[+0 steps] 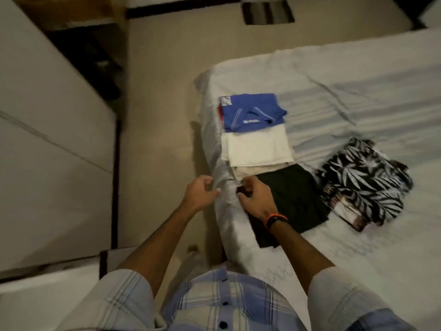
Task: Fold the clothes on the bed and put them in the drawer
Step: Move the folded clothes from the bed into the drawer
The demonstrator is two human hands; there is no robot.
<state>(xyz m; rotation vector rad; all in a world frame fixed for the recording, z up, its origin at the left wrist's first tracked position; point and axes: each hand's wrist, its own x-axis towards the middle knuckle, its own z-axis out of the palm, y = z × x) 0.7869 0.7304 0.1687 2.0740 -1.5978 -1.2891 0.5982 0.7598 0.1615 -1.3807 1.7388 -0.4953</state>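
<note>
Reaching over the edge of the white-sheeted bed (346, 96), the right hand (256, 199), with an orange-and-black band at its wrist, curls its fingers round a corner of the dark green folded garment (293, 199) lying under and just right of it. Just left of it, apart from the cloth, the left hand (199, 193) hovers with fingers loosely bent, holding nothing. Beyond the right hand lies a cream folded cloth (256, 150), touching the dark garment, and past that a folded blue shirt (250, 113). Further right of the dark garment sits a crumpled black-and-white leaf-print garment (365, 180).
</note>
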